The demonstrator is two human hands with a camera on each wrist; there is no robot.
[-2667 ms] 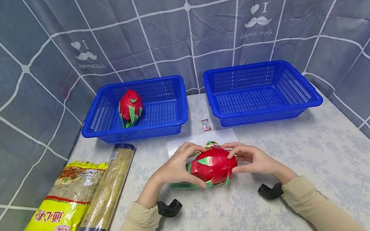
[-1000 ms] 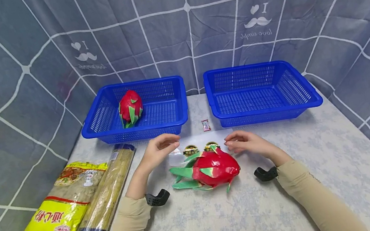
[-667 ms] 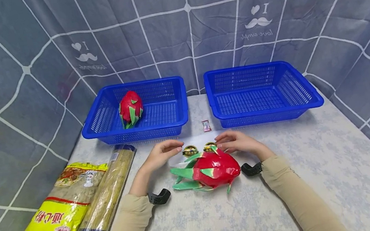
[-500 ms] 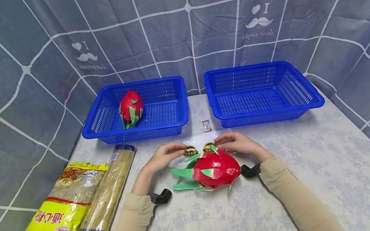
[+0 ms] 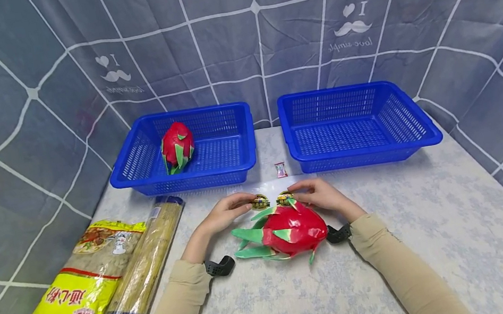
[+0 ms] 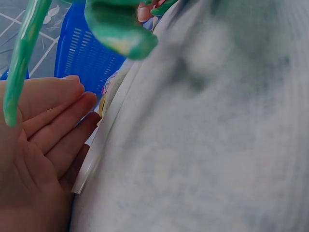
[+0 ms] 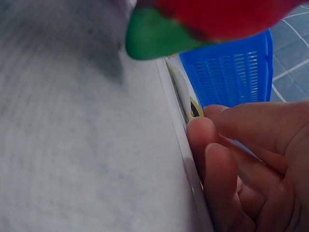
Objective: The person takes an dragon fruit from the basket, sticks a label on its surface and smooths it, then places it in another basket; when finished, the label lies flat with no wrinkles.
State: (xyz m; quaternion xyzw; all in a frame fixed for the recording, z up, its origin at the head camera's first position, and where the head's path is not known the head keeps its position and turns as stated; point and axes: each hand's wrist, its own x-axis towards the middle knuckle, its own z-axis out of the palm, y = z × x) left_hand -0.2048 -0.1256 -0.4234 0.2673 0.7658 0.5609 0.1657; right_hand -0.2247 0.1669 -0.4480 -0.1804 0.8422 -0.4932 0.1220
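1. Two hands meet over a white sheet (image 5: 275, 186): the left hand (image 5: 223, 215) reaches the left label (image 5: 260, 202), the right hand (image 5: 322, 195) the right label (image 5: 283, 198).
2. The left fingers lie nearly straight and close together, tips at the label's edge; the right fingers are bent, tips at theirs. Whether the right hand pinches its label cannot be told.
3. The fruit (image 5: 296, 230) lies on its side on the table (image 5: 295, 295), just in front of the labels, green leaves toward the left, with no hand on it.
4. The work appears partway along: a second fruit (image 5: 177, 143) sits in the left basket (image 5: 192, 181), which looks like a finished placement. Both labels lie at the sheet, and neither fruit shows one on its visible side; handling the labels seems to be the step in hand.
5. A pale, blue-flowered cloth covers the table. A candy (image 5: 280, 170) rests near the gap between the left basket and the right basket (image 5: 367, 157); a yellow bag (image 5: 85, 277) and packed noodles (image 5: 146, 263) line the left side.
6. A grey-blue curtain (image 5: 226, 48), crossed by white lines, encloses the scene.
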